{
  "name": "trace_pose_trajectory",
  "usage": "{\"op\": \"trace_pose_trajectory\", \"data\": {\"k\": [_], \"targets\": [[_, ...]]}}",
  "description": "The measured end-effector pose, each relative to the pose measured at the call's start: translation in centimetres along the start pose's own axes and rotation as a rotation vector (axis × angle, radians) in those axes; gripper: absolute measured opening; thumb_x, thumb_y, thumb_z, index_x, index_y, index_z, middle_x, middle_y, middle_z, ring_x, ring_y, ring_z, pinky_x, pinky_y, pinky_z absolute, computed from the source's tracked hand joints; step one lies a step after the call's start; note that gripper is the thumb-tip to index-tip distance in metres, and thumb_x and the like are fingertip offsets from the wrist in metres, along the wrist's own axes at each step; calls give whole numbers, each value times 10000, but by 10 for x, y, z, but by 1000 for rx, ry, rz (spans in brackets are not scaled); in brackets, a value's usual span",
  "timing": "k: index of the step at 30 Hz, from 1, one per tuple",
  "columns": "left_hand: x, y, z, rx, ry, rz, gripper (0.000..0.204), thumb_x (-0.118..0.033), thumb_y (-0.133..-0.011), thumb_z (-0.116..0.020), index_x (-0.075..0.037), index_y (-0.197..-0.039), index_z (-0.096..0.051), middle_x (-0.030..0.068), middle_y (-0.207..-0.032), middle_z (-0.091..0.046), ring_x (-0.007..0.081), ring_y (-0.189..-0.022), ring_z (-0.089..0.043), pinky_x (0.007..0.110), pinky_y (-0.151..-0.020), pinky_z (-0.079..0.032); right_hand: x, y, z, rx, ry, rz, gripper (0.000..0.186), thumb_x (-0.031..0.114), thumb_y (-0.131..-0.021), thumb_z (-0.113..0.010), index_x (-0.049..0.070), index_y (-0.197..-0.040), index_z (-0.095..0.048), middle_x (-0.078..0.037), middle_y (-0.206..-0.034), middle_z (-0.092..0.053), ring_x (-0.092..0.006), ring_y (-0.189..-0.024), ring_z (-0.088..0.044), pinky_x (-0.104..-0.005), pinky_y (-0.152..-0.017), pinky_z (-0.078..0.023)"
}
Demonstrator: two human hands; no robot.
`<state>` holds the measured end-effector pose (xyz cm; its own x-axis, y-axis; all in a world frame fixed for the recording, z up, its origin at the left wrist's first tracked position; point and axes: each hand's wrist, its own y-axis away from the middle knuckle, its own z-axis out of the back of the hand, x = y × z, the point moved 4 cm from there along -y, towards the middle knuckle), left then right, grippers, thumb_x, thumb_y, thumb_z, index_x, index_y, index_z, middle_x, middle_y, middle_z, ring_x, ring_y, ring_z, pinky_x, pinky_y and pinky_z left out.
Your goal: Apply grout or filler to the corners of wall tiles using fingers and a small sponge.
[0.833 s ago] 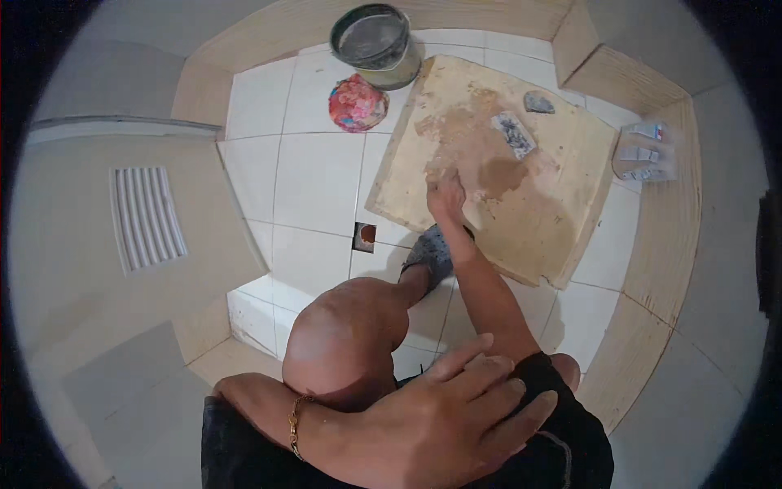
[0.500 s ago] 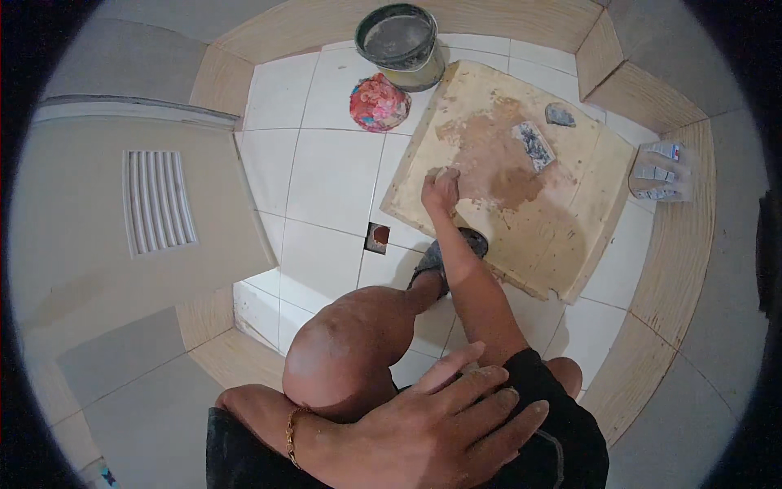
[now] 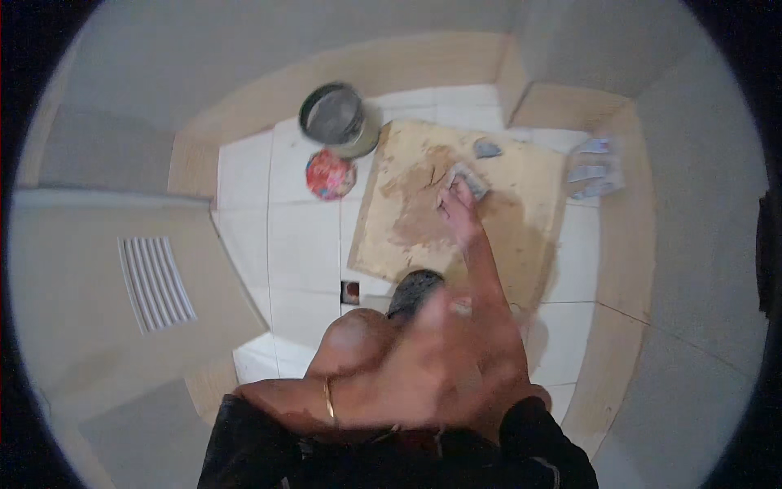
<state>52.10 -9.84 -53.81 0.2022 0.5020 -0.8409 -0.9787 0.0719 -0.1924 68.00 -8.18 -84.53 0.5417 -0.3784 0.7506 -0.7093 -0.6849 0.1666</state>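
Observation:
My right hand (image 3: 459,205) reaches out over a worn, cream-coloured board (image 3: 521,228) on the floor. Its fingers are closed on a small flat rectangular piece (image 3: 474,182), pale with dark grey smears, which lies on the board's brown-stained middle. A little beyond it sits a small grey chunk (image 3: 487,148). My left hand (image 3: 428,359), with a gold bracelet at the wrist, is held low in front of my body beside the right forearm. Motion smears its fingers, and I see nothing in it.
At the back left stands a dark-rimmed bucket (image 3: 358,140) with grey contents, a red, multicoloured bundle (image 3: 330,176) in front. A clear plastic container (image 3: 596,173) stands right of the board. A square hole (image 3: 350,292) opens in the white tiles. The door (image 3: 81,285) is at left.
My right hand has moved from the board's left part to the rectangular piece and taken hold of it. My left hand has shifted and blurred. The whole view has shifted.

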Motion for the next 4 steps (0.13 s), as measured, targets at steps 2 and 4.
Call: {"op": "trace_pose_trajectory", "data": {"k": [2, 4], "targets": [[4, -27, 42, -554, -43, -48, 488, 1, -786, -592, 48, -1255, -469, 182, -1100, -587, 308, -1132, -519, 427, -1004, -367, 77, 21, -23, 7, 42, 65, 326, 201, -893, -600, 120, -1192, -500, 47, -835, -541, -30, -702, -472, -189, -551, -365], [-1, -57, 85, -704, 180, 108, 711, -266, -885, -612, 29, -1411, -237, 222, -1320, -469, 331, -1280, -411, 434, -1087, -278, 156, 52, -41, -64, 129, 137, 518, 218, -841, -669, 115, -1293, -440, 10, -984, -599, -74, -813, -547, -229, -639, -427]]}}
